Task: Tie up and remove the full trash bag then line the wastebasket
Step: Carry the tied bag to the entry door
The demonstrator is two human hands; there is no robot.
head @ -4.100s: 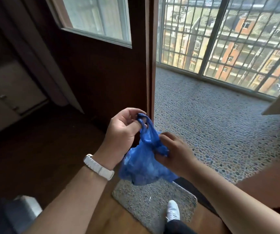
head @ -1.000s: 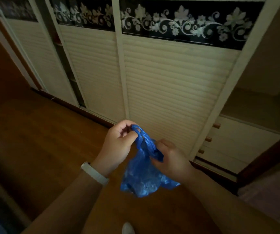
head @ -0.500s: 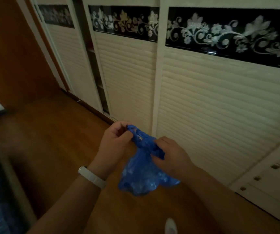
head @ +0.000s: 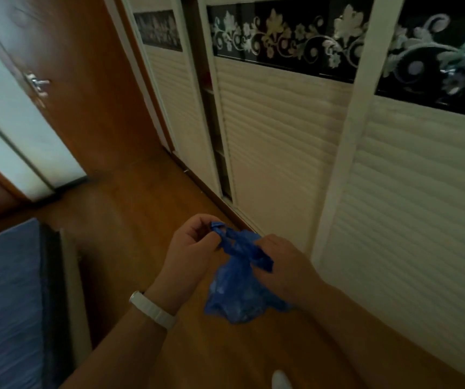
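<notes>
At the far left, a blue fabric-covered bed [head: 4, 304] runs along the frame edge, and behind it a brown wooden door with a metal lever handle [head: 38, 85] is seen. An orange-brown wooden floor [head: 130, 209] is spread below the hands.

The left hand [head: 192, 251], with a white band on its wrist [head: 152, 310], is held left of centre. Its fingers [head: 200, 223] are curled, and one twisted handle loop of the thin blue plastic bag [head: 237, 299] is pinched between them and the thumb. The bag is held in the air between the two hands, above the floor. Its twisted top runs roughly sideways from the left hand, slightly down to the right hand [head: 284, 265], and the crumpled body hangs below that line. The other handle is gripped under the curled fingers [head: 266, 244] of the right hand. Both hands are touching the bag, so neither is nearer. What lies inside the bag cannot be told. Its lower part is bunched and only slightly bulged.

Any tying or spreading is judged to turn on that sideways stretch between the hands. No wastebasket is in view. To the right, cream louvred wardrobe doors with a black floral band [head: 282, 141] fill the frame, and a white shoe tip [head: 280, 380] shows at the bottom.
</notes>
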